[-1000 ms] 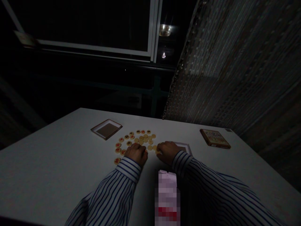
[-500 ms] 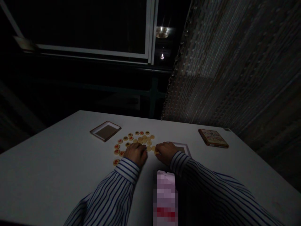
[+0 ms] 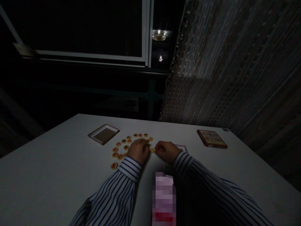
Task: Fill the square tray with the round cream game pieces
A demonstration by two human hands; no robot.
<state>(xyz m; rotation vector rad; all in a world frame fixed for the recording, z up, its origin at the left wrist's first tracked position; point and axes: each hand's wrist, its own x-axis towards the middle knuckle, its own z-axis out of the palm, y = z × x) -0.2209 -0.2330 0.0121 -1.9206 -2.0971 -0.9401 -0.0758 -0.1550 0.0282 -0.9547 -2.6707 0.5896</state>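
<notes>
Round wooden xiangqi pieces (image 3: 115,149) with red or black characters lie in a loose curve on a white table (image 3: 70,175). My left hand (image 3: 139,150) reaches palm down over the inner pieces, its fingers loosely bent and apart; it hides most of the blank-side-up ones. One plain piece (image 3: 150,139) shows beyond its fingertips. My right hand (image 3: 168,151) is closed in a pinch, thumb and forefinger at a pale xiangqi piece (image 3: 152,150) between the two hands. Behind the right hand, a pale-rimmed tray (image 3: 182,147) is mostly covered.
An open shallow box part (image 3: 103,135) lies at the back left. A brown printed box (image 3: 211,138) sits at the back right, near a small dark card (image 3: 225,129). A bead curtain (image 3: 199,78) hangs behind the table, beside a dark window (image 3: 94,28).
My left hand has moved forward and slightly right over the plain pieces, its fingers reaching out. The right hand has shifted slightly right, still pinching. The view has tilted slightly.
</notes>
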